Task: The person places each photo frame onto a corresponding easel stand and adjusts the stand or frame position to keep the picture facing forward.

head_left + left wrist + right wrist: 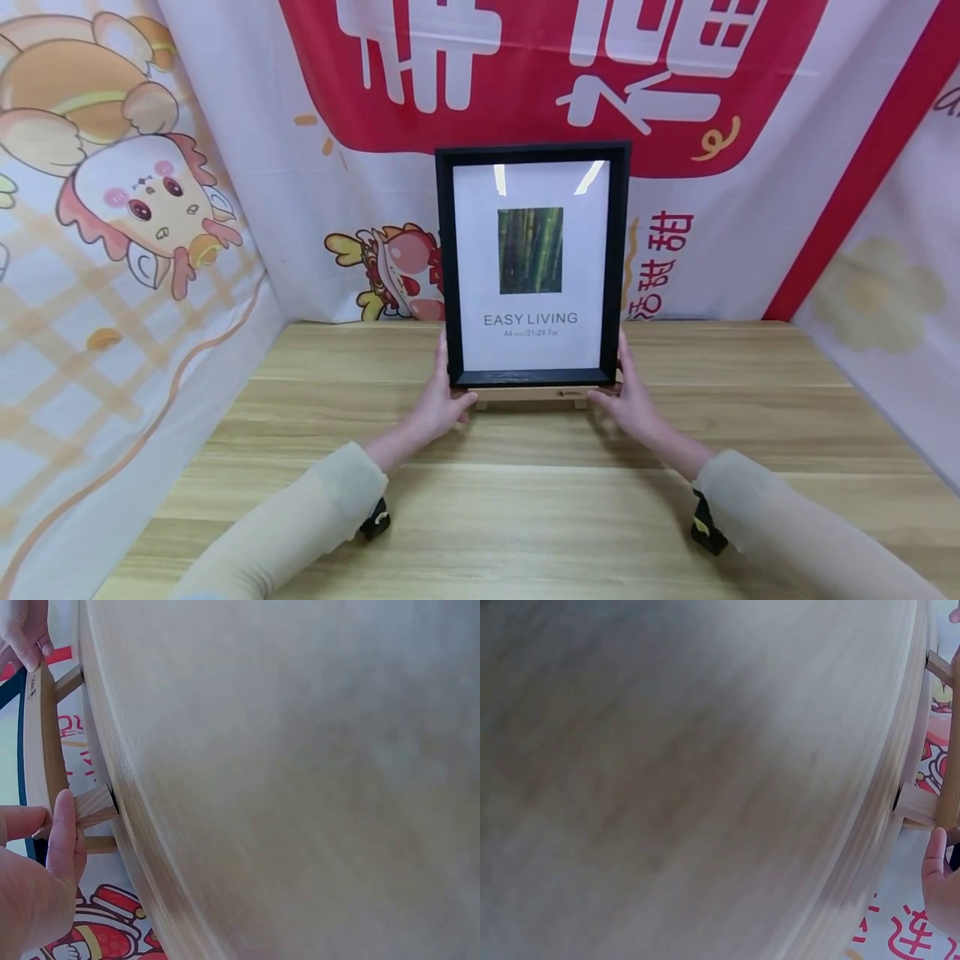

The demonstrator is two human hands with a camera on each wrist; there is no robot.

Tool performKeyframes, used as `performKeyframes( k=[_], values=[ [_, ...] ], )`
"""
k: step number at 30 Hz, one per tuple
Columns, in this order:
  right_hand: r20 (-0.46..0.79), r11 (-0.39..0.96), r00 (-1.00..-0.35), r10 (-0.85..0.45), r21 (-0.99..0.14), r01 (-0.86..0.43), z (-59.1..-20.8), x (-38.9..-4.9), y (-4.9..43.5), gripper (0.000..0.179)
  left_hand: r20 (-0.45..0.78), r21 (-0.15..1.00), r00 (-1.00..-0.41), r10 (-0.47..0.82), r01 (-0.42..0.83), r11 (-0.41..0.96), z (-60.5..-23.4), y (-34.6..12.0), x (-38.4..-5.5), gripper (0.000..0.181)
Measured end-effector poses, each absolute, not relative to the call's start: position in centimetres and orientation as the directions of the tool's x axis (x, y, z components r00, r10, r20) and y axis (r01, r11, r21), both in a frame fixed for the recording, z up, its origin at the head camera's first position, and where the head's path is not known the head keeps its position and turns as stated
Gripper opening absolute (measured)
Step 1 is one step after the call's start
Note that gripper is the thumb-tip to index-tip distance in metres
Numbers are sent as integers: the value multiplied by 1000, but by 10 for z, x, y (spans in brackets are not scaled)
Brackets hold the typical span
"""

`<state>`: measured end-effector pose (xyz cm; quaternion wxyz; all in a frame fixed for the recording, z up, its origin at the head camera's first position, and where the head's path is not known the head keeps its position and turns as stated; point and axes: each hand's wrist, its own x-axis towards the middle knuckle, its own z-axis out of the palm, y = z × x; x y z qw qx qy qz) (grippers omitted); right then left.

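Note:
A black picture frame (pixel 446 250) stands upright on a small wooden easel (pixel 525 393). Behind its glazing is a white sheet with a bamboo picture and the words "EASY LIVING". My left hand (pixel 441 402) grips the left end of the easel's ledge beside the frame's lower corner. In the left wrist view, thumb and finger of that hand (pixel 37 896) pinch the ledge end close to an easel leg (pixel 96 802). The right hand (pixel 633 406) holds the opposite end, thumb in front. Only part of it (pixel 943 889) shows in the right wrist view.
The easel's feet rest toward the back of a wood-grain table (pixel 525 517). Behind it hangs a white cloth (pixel 315 208) with red printing, and cartoon-printed cloth (pixel 112 333) covers the left side. A dark strapped device (pixel 377 518) sits under each sleeve.

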<state>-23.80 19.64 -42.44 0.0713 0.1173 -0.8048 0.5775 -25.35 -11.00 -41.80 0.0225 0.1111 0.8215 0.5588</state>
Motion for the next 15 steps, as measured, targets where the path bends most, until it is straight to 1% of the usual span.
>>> performKeyframes(
  k=[6, 9, 12, 15],
  values=[
    [233, 327, -966, -114, -909, -258, -421, -239, 198, 116, 109, 924, -972, 207, 176, 340, -419, -111, -256, 123],
    [211, 349, -969, -128, -905, -243, -418, -235, 201, 113, 100, 906, -974, 205, 175, 386, -420, -121, -254, 118],
    [209, 399, -968, -140, -883, -248, -412, -225, 210, 107, 81, 860, -971, 227, 183, 476, -416, -139, -249, 108],
    [221, 511, -964, -146, -818, -265, -403, -210, 223, 101, 63, 749, -953, 297, 242, 617, -405, -160, -239, 97]
  ],
)
